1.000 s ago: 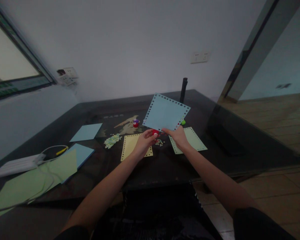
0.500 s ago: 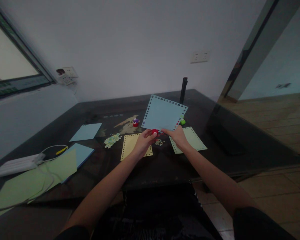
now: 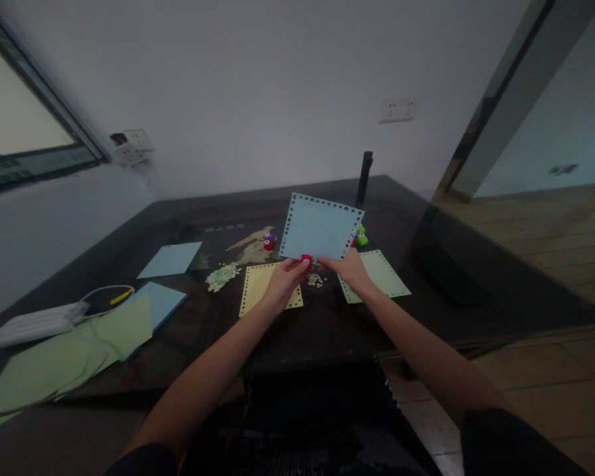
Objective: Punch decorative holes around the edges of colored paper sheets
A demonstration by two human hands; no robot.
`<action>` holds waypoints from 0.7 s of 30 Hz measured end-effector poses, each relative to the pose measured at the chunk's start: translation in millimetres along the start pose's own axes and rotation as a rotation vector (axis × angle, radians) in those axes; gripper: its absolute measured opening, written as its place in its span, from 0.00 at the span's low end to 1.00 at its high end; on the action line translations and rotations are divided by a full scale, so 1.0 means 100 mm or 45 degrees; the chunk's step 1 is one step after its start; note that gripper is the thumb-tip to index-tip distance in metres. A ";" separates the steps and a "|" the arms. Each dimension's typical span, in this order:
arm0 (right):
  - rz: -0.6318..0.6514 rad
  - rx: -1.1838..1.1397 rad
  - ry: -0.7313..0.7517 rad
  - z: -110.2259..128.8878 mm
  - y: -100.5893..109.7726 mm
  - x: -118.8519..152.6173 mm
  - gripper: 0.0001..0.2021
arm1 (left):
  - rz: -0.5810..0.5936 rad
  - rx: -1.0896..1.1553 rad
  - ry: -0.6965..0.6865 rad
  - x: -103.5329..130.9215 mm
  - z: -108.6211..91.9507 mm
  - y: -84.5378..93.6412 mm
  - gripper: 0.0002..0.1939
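A blue sheet of paper (image 3: pixel 322 228), tilted up off the table, has small shapes punched along its edges. My right hand (image 3: pixel 351 270) pinches its lower right edge. In my left hand (image 3: pixel 285 281) is a red craft punch (image 3: pixel 306 260), set at the sheet's lower edge. Below my hands lie a yellow sheet with a punched border (image 3: pixel 258 284) and a pale green punched sheet (image 3: pixel 384 277). Small paper bits (image 3: pixel 316 281) are scattered between these two. Purple and red punches (image 3: pixel 269 243) stand left of the blue sheet, a green punch (image 3: pixel 361 238) right of it.
A larger heap of paper bits (image 3: pixel 222 276) sits left of the yellow sheet. Farther left are a blue sheet (image 3: pixel 171 260), stacked green paper (image 3: pixel 74 350) and a white power strip (image 3: pixel 34 325) with cables. A black upright post (image 3: pixel 363 178) rises at the back; a dark flat object (image 3: pixel 449 274) lies right.
The blue sheet has shifted slightly left and down, uncovering more of the green punch. My left fingers have closed further around the red punch at its edge.
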State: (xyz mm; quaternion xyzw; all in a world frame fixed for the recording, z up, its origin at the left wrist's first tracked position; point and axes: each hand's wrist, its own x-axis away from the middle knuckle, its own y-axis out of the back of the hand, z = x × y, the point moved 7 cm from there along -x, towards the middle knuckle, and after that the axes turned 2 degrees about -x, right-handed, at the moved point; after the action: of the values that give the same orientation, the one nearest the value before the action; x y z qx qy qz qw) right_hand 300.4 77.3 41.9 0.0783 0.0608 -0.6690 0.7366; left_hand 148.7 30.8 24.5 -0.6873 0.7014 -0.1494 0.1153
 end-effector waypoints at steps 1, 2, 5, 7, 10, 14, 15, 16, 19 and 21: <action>-0.003 0.013 0.010 0.00 0.00 0.00 0.21 | -0.006 -0.008 0.001 0.00 0.00 0.00 0.16; -0.002 0.027 0.022 -0.01 0.01 -0.01 0.21 | -0.009 -0.012 0.003 0.01 0.00 0.00 0.16; 0.012 0.038 0.030 0.01 0.00 -0.01 0.19 | -0.016 -0.014 0.001 0.02 -0.02 -0.01 0.16; 0.004 0.052 0.024 0.04 0.00 0.01 0.18 | -0.021 -0.017 -0.005 0.02 -0.03 -0.02 0.17; -0.044 0.103 0.032 0.09 0.03 0.02 0.18 | -0.023 -0.031 -0.009 0.04 -0.06 -0.03 0.16; -0.025 0.108 0.025 0.06 0.02 0.01 0.18 | -0.019 -0.045 -0.018 0.06 -0.08 -0.04 0.16; -0.017 0.105 0.027 0.04 0.02 0.00 0.18 | -0.023 -0.046 -0.023 0.05 -0.08 -0.04 0.16; -0.012 0.103 0.031 0.02 0.02 0.00 0.18 | -0.026 -0.048 -0.028 0.05 -0.08 -0.04 0.16; -0.009 0.100 0.048 0.00 0.02 -0.02 0.19 | -0.032 -0.055 -0.038 0.04 -0.07 -0.02 0.17; -0.014 0.119 0.049 0.01 0.02 -0.01 0.19 | -0.033 -0.053 -0.041 0.03 -0.06 -0.02 0.17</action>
State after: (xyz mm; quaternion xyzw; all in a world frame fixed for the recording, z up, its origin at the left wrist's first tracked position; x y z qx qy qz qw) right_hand 301.9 78.7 43.0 0.1250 0.0441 -0.6736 0.7271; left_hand 148.3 28.0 31.4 -0.7009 0.6934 -0.1251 0.1103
